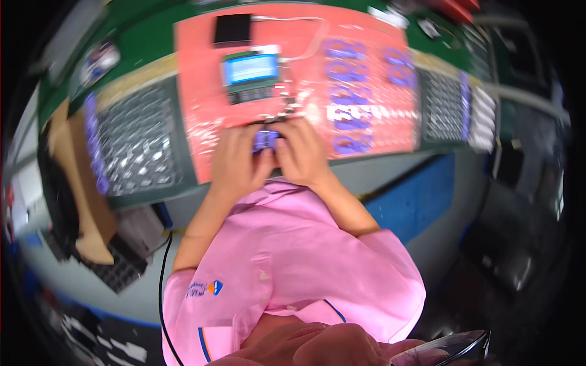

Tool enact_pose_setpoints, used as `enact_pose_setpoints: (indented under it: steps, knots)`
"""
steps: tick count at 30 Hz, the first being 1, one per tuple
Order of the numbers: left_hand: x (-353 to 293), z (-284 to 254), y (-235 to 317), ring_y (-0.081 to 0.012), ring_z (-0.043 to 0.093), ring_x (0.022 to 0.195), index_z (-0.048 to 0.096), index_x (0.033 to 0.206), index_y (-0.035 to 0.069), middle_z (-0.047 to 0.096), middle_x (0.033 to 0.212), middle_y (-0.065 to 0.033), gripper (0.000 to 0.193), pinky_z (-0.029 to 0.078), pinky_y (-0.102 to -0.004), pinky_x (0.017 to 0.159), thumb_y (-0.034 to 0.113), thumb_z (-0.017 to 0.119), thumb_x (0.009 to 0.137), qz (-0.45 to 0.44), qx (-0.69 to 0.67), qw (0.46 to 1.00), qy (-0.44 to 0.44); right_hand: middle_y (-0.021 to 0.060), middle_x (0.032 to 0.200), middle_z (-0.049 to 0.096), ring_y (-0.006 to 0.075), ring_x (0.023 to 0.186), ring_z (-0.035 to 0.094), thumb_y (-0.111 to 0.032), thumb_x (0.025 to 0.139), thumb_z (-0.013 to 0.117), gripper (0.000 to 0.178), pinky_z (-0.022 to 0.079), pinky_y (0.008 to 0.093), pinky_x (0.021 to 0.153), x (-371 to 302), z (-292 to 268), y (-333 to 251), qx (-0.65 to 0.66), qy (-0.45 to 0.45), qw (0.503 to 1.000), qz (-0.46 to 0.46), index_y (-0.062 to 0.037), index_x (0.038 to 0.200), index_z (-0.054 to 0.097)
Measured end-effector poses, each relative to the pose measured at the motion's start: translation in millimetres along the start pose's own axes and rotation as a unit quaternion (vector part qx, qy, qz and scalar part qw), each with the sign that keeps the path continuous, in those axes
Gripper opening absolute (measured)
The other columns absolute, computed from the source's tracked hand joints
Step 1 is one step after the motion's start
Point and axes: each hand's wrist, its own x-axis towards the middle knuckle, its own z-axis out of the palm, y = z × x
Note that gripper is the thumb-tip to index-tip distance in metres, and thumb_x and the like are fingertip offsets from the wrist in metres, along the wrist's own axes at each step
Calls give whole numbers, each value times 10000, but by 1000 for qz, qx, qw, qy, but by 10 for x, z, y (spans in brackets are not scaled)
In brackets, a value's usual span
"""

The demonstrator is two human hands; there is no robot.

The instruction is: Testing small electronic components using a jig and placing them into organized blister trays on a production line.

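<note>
Close to the table's front edge, my left hand (pixel 235 157) and my right hand (pixel 303 151) meet around a small purple part (pixel 265 140). Fingers of both hands are closed on it from either side, and they hide much of its shape. Just beyond my fingertips lies a dark cable with small metallic bits (pixel 288 110). Farther back stands a small device with a lit blue screen and dark keys (pixel 250 74). The picture is blurred, so the part's exact kind cannot be made out.
A pink mat (pixel 207 122) covers the table's middle. Rows of purple ring-shaped parts (pixel 348 73) lie at right. Clear compartment trays flank the mat, one left (pixel 137 140), one right (pixel 444 107). A black box (pixel 232 30) with a white cable sits behind. A cardboard box (pixel 85 177) stands at left.
</note>
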Motion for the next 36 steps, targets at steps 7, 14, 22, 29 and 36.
enact_pose_setpoints:
  steps: [7,14,22,29,36]
  knots:
    - [-78,15,-98,-372,581,913,637,1343,-51,622,1055,-208,360,479,-480,775,147,610,1044,-1,23,1000,-12,181,1057,650,377,928,657,-92,950,666,257,556,455,796,-29,81,18,12,43,999,-9,-2,1189,696]
    - [-126,33,-116,-373,577,907,655,1300,-49,627,1063,-204,293,481,-483,779,85,604,1044,-15,-14,1000,1,176,1079,643,369,926,653,-107,955,675,257,552,458,791,-70,60,1,31,34,999,-7,-13,1193,694]
    - [-113,42,-39,-389,609,929,673,1241,-18,637,1063,-206,293,503,-489,795,41,665,954,12,24,1000,14,174,1035,659,368,911,668,-66,940,681,269,555,456,764,-101,97,9,-19,37,999,-16,-8,1201,709]
    - [1,12,34,-410,611,911,660,1194,-32,627,1056,-227,302,505,-489,783,0,689,894,15,9,999,29,187,1037,665,387,919,663,-54,939,680,276,551,463,787,70,-22,-45,13,-16,1000,19,4,1208,703]
    - [-61,9,-34,-440,593,903,646,1147,-42,595,1001,-238,228,483,-529,793,10,657,924,38,10,999,37,189,1028,625,399,902,639,-71,953,664,271,537,476,796,17,53,-101,11,-11,999,29,-6,1215,687]
